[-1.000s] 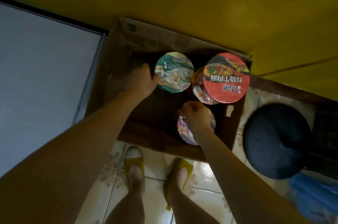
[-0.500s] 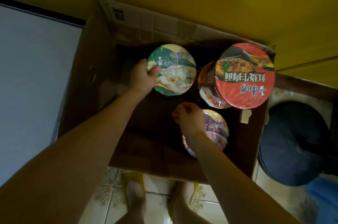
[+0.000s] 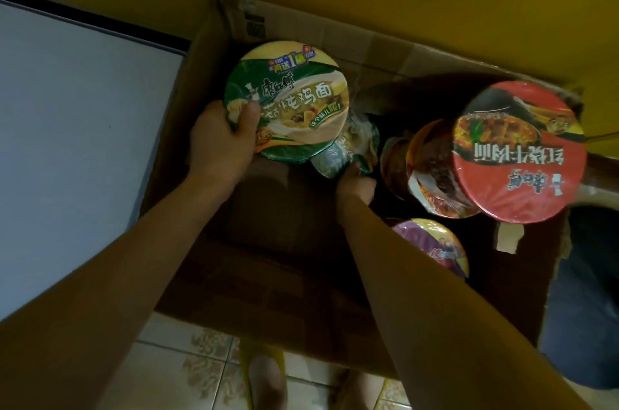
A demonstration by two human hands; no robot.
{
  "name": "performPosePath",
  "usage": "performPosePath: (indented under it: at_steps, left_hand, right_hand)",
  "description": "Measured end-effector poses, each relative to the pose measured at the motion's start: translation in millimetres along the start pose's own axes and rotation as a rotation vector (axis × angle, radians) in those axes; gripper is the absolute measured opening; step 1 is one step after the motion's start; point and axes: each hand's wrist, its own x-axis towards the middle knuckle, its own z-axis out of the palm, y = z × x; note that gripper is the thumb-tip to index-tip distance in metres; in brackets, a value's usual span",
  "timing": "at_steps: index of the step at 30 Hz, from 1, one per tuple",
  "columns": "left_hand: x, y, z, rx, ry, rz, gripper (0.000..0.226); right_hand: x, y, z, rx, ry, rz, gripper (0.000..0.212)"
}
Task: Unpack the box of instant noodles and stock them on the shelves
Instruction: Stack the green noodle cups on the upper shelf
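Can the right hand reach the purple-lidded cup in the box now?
Probably yes: the purple-lidded cup lies uncovered, just behind the right hand, which must first leave the green-lidded cup.

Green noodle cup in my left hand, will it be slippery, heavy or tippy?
Probably slippery: the green noodle cup wears glossy wrap that catches light. Likely light for its size: the left hand holds it tilted by a rim grip. Wider at the lid than the base, so it may tip.

— What's everything standing on?
— A pale patterned tile floor [image 3: 187,372], along the bottom of the frame.
— What's on it?
— The cardboard box [image 3: 268,292], feet in yellow slippers [image 3: 245,356], and a dark blue object [image 3: 586,326] at lower right.
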Motion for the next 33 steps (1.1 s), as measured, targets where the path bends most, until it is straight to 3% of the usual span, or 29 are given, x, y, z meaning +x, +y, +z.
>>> performPosePath:
  at_steps: [5, 10, 13, 22, 26, 33]
  left_hand:
    - [3, -7, 5, -0.046, -0.004, 0.018, 0.038]
    - [-4, -3, 3, -0.069, 0.001, 0.012, 0.036]
    - [-15, 9, -6, 0.001, 0.066, 0.037, 0.037]
    - [-62, 83, -70, 0.106, 0.25, 0.181, 0.035]
    - [-84, 125, -103, 0.113, 0.276, 0.225, 0.029]
    - [-139, 214, -157, 0.107, 0.266, 0.285, 0.039]
  right_hand:
    - [19, 0, 13, 0.288, 0.006, 0.087, 0.062]
    - [7, 0, 5, 0.254, -0.007, -0.004, 0.051]
    - [-14, -4, -8, 0.116, -0.007, -0.101, 0.048]
    - [-96, -20, -76, -0.305, -0.256, -0.417, 0.046]
    - [-137, -42, -114, -0.451, -0.322, -0.529, 0.043]
    - [-221, -89, -204, -0.621, -0.443, -0.779, 0.038]
